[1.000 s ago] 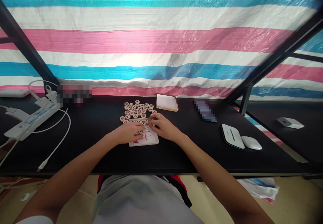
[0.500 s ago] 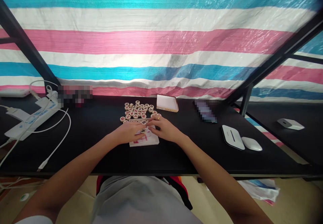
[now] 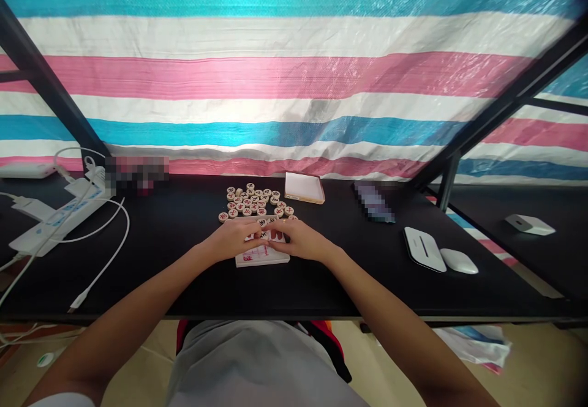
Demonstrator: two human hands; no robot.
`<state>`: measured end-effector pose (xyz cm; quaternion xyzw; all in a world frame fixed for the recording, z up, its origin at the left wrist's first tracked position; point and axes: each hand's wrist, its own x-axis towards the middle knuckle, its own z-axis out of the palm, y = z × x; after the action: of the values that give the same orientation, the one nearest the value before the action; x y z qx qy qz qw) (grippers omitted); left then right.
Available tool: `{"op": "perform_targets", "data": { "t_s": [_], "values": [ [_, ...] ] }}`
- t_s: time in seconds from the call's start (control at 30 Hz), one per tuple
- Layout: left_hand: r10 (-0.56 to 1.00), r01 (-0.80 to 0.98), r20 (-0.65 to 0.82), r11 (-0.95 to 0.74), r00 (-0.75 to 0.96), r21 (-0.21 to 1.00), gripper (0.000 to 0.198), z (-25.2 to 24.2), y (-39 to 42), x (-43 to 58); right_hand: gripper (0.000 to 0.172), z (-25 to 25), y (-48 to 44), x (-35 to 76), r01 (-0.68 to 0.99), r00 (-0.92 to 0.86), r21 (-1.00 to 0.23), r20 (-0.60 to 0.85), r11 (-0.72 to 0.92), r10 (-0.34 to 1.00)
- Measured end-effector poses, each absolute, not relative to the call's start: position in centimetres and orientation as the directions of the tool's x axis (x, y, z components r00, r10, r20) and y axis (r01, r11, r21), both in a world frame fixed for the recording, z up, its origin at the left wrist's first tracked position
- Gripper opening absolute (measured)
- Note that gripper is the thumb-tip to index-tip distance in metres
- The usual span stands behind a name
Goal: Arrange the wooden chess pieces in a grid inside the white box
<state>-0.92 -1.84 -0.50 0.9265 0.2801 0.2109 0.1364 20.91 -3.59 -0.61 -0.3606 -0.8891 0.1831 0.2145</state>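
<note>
Round Chinese chess pieces (image 3: 247,202) with red or black characters lie in a loose cluster on the black desk. In front of them is a shallow white box (image 3: 263,262) with red print on its inside, partly covered by my hands. My left hand (image 3: 234,238) reaches over the box's left side, fingers and thumb bent around a Chinese chess piece (image 3: 263,235). My right hand (image 3: 301,237) closes on the same piece from the right, its thumb and fingertips nearly meeting the left ones. More pieces show just beyond the fingertips; the fingers partly hide them.
Behind the pieces lies a box lid (image 3: 304,187). A phone (image 3: 374,202), a white flat device (image 3: 424,249) and a white mouse (image 3: 459,261) are at the right. A power strip (image 3: 59,218) with white cables (image 3: 108,272) occupies the left. Striped sheeting hangs behind the desk.
My right hand has drawn back toward me from the pieces at the box's far right, uncovering some of them. Its fingers now curl in beside the left hand's, around the piece.
</note>
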Motion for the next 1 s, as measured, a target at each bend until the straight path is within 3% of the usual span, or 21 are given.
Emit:
{"op": "perform_targets", "data": {
  "t_s": [0.57,1.0],
  "values": [
    [0.532,0.458,0.236,-0.835,0.813,0.305,0.020,0.05,-2.00,-1.16,0.029,-0.57,-3.64,20.66,0.602,-0.628,-0.507,0.177,0.617,0.758],
    [0.564,0.507,0.223,-0.820,0.795,0.266,0.018,-0.25,-1.58,-1.39,0.028,-0.44,-3.63,20.81,0.593,-0.622,-0.506,0.207,0.627,0.755]
  ]
}}
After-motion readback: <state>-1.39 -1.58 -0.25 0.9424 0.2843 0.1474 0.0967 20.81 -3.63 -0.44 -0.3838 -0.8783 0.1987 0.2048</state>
